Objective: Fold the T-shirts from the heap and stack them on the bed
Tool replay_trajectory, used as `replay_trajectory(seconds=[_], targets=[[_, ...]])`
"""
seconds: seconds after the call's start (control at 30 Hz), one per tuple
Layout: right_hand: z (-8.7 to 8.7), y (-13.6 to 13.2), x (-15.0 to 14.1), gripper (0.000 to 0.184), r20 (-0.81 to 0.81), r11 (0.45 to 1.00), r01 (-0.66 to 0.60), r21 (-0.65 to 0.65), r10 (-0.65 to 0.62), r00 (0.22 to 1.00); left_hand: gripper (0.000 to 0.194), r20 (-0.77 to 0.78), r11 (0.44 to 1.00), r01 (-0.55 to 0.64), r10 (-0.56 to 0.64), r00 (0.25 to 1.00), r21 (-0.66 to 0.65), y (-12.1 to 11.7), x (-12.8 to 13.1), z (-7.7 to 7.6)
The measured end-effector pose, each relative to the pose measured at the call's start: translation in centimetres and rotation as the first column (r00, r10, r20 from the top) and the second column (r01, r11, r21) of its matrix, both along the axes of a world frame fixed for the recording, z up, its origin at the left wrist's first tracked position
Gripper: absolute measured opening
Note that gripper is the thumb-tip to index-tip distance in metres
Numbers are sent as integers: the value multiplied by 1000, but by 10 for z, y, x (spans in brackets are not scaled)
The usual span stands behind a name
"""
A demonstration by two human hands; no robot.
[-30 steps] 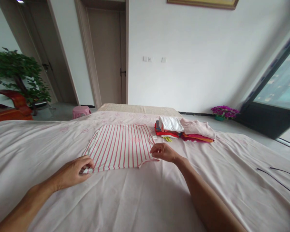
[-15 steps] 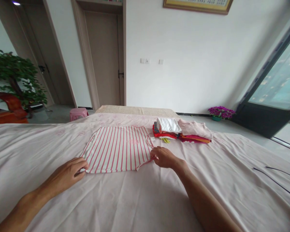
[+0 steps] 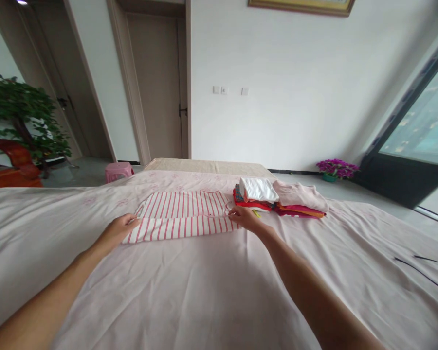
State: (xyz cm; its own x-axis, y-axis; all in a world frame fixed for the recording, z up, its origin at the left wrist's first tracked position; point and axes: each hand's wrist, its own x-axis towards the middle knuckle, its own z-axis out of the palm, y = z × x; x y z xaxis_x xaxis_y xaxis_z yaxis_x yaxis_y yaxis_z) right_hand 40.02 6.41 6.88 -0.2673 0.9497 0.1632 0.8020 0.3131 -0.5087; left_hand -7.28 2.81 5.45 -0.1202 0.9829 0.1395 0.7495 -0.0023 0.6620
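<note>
Sheet (image 3: 204,291) of pale pink colour is the largest thing, and it is wrinkled in many places. Behind its far edge lies a beige cover (image 3: 211,166). Beyond the left part of the far edge stands a green plant (image 3: 18,102), and nearer to this edge is a pink stool (image 3: 118,171). On the sheet, toward the far edge and left of the middle, lies the striped shirt (image 3: 182,229), white with red lines. Its near part is turned up over the rest, so a double strip runs along the near side.

To the right of the shirt, near the far edge, two piles of folded clothes stand side by side. The right pile (image 3: 300,195) has pale pink cloth on top, and the left pile (image 3: 259,189) has white cloth on top and red cloth below.

The left hand (image 3: 123,226) pinches the left end of the turned edge between thumb and fingers. The right hand (image 3: 245,218) pinches the right end, just in front of the left pile. Smallest are two thin dark cables (image 3: 421,273), near the right edge of the sheet.
</note>
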Motion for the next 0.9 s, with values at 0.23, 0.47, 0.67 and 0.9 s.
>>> replay_trajectory(seconds=[0.23,0.47,0.67,0.9], targets=[[-33,-6,-7,30,31,978,149,147,-155,987,44,-155,991,-119,127,980,60,2,-4,-35],[-35,-7,-4,30,-38,951,251,182,-248,968,44,-534,974,-142,215,818,176,-23,10,-20],[-17,-29,5,22,-55,933,149,328,-139,989,33,-631,901,311,-56,774,302,-37,5,-9],[-10,-51,3,24,407,922,-289,257,168,898,35,-657,858,503,-319,683,106,-46,-2,-13]])
